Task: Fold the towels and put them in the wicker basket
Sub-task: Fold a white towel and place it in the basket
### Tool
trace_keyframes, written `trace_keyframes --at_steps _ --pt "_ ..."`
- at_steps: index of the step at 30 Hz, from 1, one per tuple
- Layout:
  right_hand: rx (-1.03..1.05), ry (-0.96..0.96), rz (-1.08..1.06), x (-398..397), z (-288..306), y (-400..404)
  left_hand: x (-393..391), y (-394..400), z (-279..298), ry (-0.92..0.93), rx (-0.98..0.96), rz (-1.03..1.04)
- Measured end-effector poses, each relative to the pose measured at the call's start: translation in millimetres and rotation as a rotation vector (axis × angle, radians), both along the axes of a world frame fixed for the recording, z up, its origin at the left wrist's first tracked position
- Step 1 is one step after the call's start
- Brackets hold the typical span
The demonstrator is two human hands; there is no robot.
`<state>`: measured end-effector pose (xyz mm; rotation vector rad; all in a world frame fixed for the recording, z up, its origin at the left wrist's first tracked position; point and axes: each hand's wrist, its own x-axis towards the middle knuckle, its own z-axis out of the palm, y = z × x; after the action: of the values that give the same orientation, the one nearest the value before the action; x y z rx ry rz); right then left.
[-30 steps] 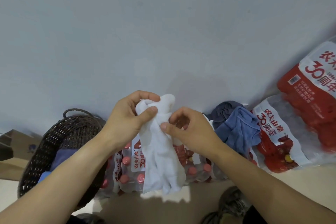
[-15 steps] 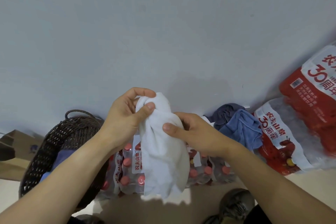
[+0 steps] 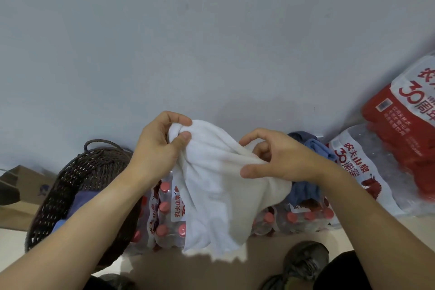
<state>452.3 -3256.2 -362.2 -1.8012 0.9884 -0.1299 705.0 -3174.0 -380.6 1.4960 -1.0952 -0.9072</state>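
Observation:
I hold a white towel up in front of me, and it hangs down rumpled. My left hand pinches its upper left corner between thumb and fingers. My right hand grips the top edge farther right. The dark wicker basket stands on the floor at the lower left, under my left forearm, with a blue towel inside. More blue and grey towels lie in a heap behind my right hand.
Shrink-wrapped packs of red-capped water bottles sit on the floor under the white towel. More packs are stacked at the right against the grey wall. A cardboard box stands left of the basket. My shoe shows at the bottom.
My hands have moved apart, the right one sliding rightward along the top edge. The white towel went from a narrow bunched strip to a wider spread.

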Motion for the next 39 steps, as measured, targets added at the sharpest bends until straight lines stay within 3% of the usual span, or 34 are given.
trace_keyframes --at_steps 3,5,12,15,17,20,26,31,35,37,39 --pt "-0.061 0.229 0.09 -15.0 -3.3 -12.4 -0.6 -1.3 -4.0 -0.037 0.027 0.001" --pt "-0.032 0.269 0.093 -24.1 -5.5 -19.3 2.8 -3.2 -5.7 -0.076 0.052 0.044" --pt "0.314 -0.047 -0.128 -36.9 -20.3 -30.5 21.4 -16.7 -24.0 -0.28 0.26 -0.09" --pt "0.429 -0.083 -0.214 -24.0 -46.1 -23.4 24.5 -22.4 -55.7 -0.387 0.455 -0.177" --pt "0.442 -0.05 -0.265 -12.4 -71.7 -15.2 23.8 -19.9 -83.7 -0.356 0.623 -0.205" --pt "0.346 -0.006 -0.396 -0.5 -115.5 -9.5 22.6 -12.2 -121.7 -0.334 0.761 -0.223" --pt "0.07 0.203 -0.509 1.0 -176.3 -19.2 39.0 -19.1 -165.5 -0.343 0.796 -0.151" --pt "-0.05 0.293 -0.625 12.4 -216.7 -34.7 44.1 -31.4 -187.8 -0.11 0.737 0.032" --pt "-0.104 0.35 -0.644 16.7 -245.4 -34.1 49.9 -31.4 -208.2 0.09 0.919 -0.122" --pt "-0.162 0.398 -0.661 18.1 -254.0 -34.6 50.5 -34.1 -219.3 0.128 0.859 -0.009" --pt "-0.195 0.413 -0.706 19.5 -258.7 -36.1 51.9 -38.6 -228.7 0.024 0.708 0.207"
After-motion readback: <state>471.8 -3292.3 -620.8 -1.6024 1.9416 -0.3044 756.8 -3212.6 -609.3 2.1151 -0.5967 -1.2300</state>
